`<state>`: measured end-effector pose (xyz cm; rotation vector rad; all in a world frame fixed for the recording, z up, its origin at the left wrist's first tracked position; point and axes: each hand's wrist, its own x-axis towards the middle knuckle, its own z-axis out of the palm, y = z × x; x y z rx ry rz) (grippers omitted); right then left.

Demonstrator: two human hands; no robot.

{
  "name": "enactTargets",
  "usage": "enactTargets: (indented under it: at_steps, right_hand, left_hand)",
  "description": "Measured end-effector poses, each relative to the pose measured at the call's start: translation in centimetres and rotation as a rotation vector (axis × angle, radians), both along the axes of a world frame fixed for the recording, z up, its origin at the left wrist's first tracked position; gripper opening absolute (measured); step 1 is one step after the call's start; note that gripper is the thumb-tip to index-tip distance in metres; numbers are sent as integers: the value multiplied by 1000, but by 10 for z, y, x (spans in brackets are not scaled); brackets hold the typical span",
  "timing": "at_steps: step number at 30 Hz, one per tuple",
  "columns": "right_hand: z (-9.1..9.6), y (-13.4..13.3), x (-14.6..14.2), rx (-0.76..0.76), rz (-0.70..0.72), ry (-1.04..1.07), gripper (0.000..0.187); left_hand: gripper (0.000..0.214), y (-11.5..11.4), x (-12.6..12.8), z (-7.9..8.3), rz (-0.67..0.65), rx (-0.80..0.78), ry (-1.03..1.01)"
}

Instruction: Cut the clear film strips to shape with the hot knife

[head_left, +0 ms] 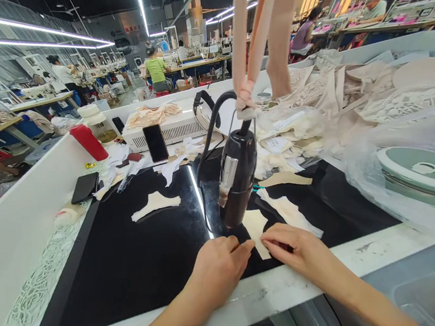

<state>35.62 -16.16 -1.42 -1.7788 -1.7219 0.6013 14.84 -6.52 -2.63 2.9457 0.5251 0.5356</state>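
A cream fabric piece [255,223] lies on the black table surface [147,267], with my hands at its two side edges. My left hand [222,265] is closed, its fingertips pressed together at the left edge. On the other side my right hand [293,243] pinches the right edge between thumb and fingers. Just above them hangs a black handheld tool [238,176] with a cord, tied up by peach fabric strips [254,26]. A white cut piece [289,212] and a tan pattern piece [286,178] lie to the right. Another cream cut piece [155,205] lies to the left.
A phone [155,143] leans on a white vented box [173,123]. Beige fabric and lace [352,93] pile up on the right, beside a green lidded container [428,169] in plastic. A red cup [88,142] and black wallet [84,188] stand left. People work at sewing tables behind.
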Motion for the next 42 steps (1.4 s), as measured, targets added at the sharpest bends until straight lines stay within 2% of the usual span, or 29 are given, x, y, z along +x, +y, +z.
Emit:
enactTargets:
  at_steps: [6,14,17,21,26,30,32,34,36,38,40,42]
  right_hand:
    - [3,2,0,-17,-29,51,25]
    - [4,2,-1,44,-100,101,21]
    - [3,5,2,72,-190,207,18]
    - [10,16,7,83,-312,466,26]
    - [28,29,8,411,-398,650,23]
    - [35,21,9,694,-382,574,7]
    - [37,13,9,769,-350,561,3]
    - [40,5,7,781,-302,596,5]
    - [43,-1,2,763,-224,653,14]
    - [44,-5,-6,722,-130,717,20]
    - [41,-8,-15,660,-33,756,21]
    - [33,-11,-25,587,45,780,21]
  left_hand:
    - [22,-1,1,7,-9,42,64]
    - [23,-2,1,2,23,71,67]
    - [20,-4,2,3,31,81,46]
    - [22,-5,2,4,21,81,18]
    - [22,-3,3,2,24,46,46]
    - [22,-2,4,2,14,24,55]
    - [22,-2,4,1,16,20,52]
    - [24,-2,3,0,16,4,45]
    - [25,0,3,1,11,-49,36]
    - [26,3,1,4,16,-179,11]
    - [28,6,-3,11,40,-434,-54]
    - [32,8,-7,20,70,-790,-156]
